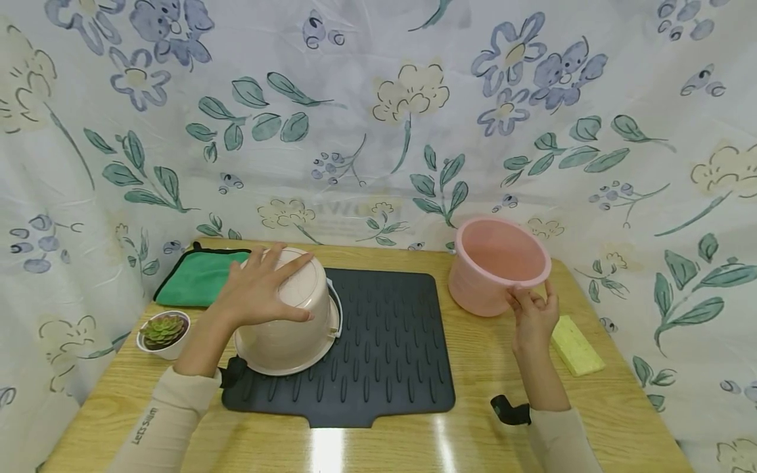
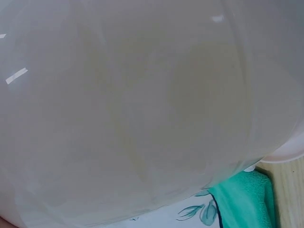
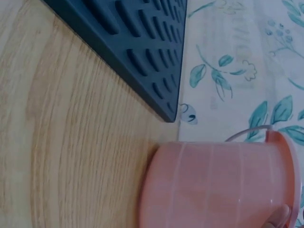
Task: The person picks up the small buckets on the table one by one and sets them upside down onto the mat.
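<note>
An upside-down beige bucket (image 1: 290, 338) sits on the left part of the dark ridged mat (image 1: 390, 328), its rim down and its handle at the right side. My left hand (image 1: 254, 289) rests on its upturned base, fingers spread and thumb along the side. The bucket's pale wall (image 2: 142, 104) fills most of the left wrist view. To the right of the mat, a pink bucket (image 1: 481, 289) stands on the table with its mouth up, leaning slightly toward me. My right hand (image 1: 535, 322) pinches its near rim; fingertips show at the rim in the right wrist view.
A green cloth (image 1: 198, 279) lies at the back left, with a small potted succulent (image 1: 165, 332) in front of it. A yellow sponge (image 1: 576, 345) lies right of my right hand. Behind the wooden table (image 1: 473, 394) hangs a flowered curtain (image 1: 355, 164).
</note>
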Motion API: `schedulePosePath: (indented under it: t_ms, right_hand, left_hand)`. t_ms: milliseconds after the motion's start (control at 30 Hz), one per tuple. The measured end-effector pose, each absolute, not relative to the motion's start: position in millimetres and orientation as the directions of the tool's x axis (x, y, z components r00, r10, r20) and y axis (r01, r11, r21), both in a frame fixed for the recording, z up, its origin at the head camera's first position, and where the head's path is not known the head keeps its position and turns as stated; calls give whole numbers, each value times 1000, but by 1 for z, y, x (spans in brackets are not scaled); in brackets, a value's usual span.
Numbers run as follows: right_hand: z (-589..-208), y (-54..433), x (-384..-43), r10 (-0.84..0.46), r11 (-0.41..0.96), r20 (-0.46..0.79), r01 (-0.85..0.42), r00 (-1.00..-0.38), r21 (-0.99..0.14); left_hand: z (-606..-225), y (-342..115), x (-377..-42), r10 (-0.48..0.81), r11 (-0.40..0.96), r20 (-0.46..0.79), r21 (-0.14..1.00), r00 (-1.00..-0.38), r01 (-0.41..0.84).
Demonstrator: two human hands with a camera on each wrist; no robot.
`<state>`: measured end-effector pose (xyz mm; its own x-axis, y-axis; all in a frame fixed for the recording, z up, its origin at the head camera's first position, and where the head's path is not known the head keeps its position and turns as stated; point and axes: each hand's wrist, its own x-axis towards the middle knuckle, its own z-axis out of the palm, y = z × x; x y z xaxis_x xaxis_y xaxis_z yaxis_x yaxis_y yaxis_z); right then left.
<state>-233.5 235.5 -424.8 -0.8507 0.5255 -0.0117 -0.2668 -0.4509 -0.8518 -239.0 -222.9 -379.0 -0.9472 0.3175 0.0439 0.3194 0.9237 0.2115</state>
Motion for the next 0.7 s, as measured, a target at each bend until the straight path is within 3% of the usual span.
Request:
schedulePosePath:
  t_ms: [400, 700]
  right_hand:
    - [-420, 232, -250, 621, -428, -66, -267, -781, -864]
    - [-416, 231, -255, 628, -416, -90, -236, -773, -878]
  left_hand:
    - [-380, -224, -240, 310, 925, 36, 219, -950, 310]
    - [-379, -223, -240, 315, 922, 35, 226, -948, 315]
